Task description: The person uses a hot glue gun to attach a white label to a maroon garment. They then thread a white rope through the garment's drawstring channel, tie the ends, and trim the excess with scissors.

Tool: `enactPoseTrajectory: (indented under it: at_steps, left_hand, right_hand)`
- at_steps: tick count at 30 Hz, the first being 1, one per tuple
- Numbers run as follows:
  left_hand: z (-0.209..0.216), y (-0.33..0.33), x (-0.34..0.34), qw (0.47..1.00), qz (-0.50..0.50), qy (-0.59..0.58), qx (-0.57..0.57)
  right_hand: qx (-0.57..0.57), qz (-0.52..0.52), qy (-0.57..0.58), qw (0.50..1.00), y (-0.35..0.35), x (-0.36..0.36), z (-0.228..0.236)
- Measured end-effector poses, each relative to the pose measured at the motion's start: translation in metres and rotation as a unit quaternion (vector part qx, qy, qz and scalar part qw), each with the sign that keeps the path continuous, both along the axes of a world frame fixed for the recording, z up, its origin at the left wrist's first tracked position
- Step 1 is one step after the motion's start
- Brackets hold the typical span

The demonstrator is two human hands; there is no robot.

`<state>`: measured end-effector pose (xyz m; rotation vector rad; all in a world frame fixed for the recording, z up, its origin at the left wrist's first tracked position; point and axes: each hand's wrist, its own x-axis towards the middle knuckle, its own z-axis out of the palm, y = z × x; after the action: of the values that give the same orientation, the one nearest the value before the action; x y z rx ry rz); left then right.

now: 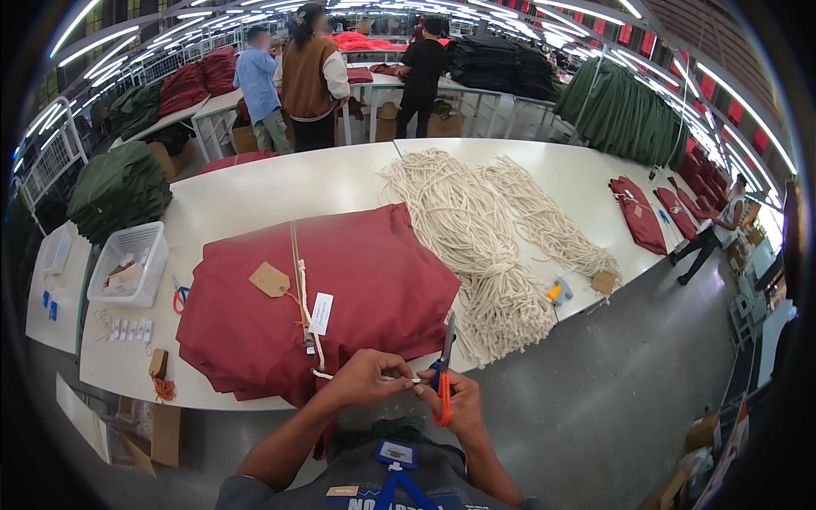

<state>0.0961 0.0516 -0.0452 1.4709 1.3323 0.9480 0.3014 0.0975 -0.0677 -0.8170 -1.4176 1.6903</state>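
A folded maroon fabric piece (365,263) with a zipper lies on the white table in front of me. A white cord (304,289) runs along the zipper and out over the near edge. My left hand (371,377) pinches the end of this cord. Meeting it at the fingertips, my right hand (457,399) is closed round scissors (444,393) with orange and blue handles, blades pointing up and away. A brown card tag (269,279) and a white label (321,313) rest on the maroon fabric.
Bundles of cream cord (476,255) lie to the right, beside a yellow-and-grey tool (559,292). At left are a white basket (127,265), other scissors (179,295) and a green fabric stack (119,189). Several people stand at farther tables (229,100).
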Motion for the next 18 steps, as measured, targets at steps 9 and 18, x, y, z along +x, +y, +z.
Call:
enactPoseTrajectory:
  at_steps: [9, 18]
  left_hand:
    - [0.009, -0.002, 0.01, 0.994, 0.017, 0.104, 0.006]
    - [0.015, 0.0, 0.008, 0.995, -0.016, 0.094, 0.013]
  right_hand:
    - [-0.008, -0.002, -0.022, 1.0, -0.004, -0.001, 0.0]
    - [-0.008, 0.001, -0.002, 1.0, -0.004, -0.002, -0.004]
